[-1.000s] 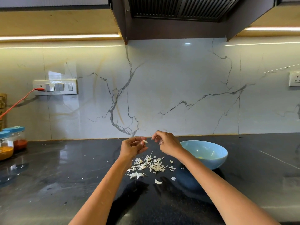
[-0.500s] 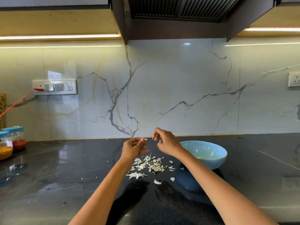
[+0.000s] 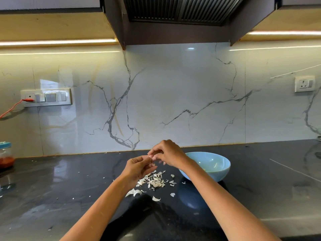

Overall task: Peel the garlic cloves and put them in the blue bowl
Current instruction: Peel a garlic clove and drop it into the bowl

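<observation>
Hands now back together: left hand (image 3: 139,168) pinches garlic clove (image 3: 151,158), right hand (image 3: 167,154) fingers curl onto it again, prob next strip; blue bowl (image 3: 219,168) waits.

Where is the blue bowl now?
In the head view the blue bowl stands on the dark counter, right of centre, just behind the right forearm and right of the garlic peels.

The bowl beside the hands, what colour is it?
Light blue, inside and out; the bowl shows best in the head view.
</observation>
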